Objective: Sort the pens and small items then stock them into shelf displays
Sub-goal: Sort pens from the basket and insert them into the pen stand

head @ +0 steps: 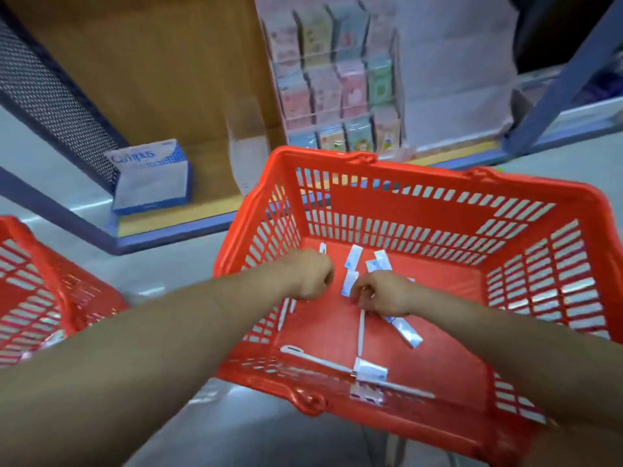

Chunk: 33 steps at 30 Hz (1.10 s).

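Gripping pens (361,328), left hand (312,276) and right hand (381,294) blur.

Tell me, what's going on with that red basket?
A person is picking through a red basket with both hands. The left hand grips a few white pens, and the right hand pinches another pen. One long pen and several small blue-and-white packets lie loose on the basket's bottom. A second basket sits to the left.
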Each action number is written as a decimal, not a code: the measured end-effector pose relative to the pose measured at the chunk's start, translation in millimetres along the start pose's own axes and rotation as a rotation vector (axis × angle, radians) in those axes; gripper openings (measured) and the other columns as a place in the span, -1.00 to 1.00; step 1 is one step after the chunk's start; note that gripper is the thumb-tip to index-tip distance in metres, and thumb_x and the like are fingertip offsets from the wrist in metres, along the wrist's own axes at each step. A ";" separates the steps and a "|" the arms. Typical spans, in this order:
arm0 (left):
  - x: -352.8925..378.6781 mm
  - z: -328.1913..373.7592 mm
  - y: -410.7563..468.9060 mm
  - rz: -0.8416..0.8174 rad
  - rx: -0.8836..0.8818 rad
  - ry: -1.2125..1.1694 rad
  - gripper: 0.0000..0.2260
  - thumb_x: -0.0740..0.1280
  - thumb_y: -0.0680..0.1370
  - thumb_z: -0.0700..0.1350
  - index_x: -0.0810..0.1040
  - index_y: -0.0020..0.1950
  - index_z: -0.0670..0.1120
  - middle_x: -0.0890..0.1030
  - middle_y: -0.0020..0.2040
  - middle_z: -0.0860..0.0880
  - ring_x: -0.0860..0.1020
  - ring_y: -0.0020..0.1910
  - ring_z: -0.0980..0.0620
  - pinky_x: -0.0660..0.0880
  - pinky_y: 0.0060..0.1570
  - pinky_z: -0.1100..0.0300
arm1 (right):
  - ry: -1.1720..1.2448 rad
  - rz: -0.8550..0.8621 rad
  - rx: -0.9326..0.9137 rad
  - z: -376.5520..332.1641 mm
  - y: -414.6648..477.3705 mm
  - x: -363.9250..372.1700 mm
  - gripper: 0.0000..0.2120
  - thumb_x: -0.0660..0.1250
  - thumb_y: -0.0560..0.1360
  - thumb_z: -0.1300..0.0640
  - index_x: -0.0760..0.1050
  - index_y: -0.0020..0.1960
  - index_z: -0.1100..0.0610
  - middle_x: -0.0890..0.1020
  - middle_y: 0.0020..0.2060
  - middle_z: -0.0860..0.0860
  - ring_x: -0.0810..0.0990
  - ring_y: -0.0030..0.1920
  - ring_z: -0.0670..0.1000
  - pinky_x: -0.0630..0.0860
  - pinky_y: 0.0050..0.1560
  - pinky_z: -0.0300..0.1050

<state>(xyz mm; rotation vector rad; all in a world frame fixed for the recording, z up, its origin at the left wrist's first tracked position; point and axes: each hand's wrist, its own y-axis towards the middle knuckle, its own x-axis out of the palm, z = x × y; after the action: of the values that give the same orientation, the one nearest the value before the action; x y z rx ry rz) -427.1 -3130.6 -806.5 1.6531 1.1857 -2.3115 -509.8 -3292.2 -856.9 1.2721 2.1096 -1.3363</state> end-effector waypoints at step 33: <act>38.9 -6.1 20.3 -0.013 -0.157 -1.152 -0.89 0.52 0.38 -0.23 0.64 -0.15 -0.09 0.60 -0.38 0.09 0.52 -0.34 0.18 0.43 -0.23 0.33 | 0.861 -0.082 0.071 -2.2 -10.2 6.3 -0.86 0.31 0.57 0.03 0.47 -0.07 0.09 0.63 -0.35 -0.01 0.44 -0.47 -0.13 0.21 -0.59 -0.31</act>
<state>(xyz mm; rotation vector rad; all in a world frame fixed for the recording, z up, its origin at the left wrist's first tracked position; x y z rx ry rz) -429.4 -3126.8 -850.6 0.0960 0.9800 -2.3992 -521.3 -3288.7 -854.5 2.0769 2.6757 -0.9765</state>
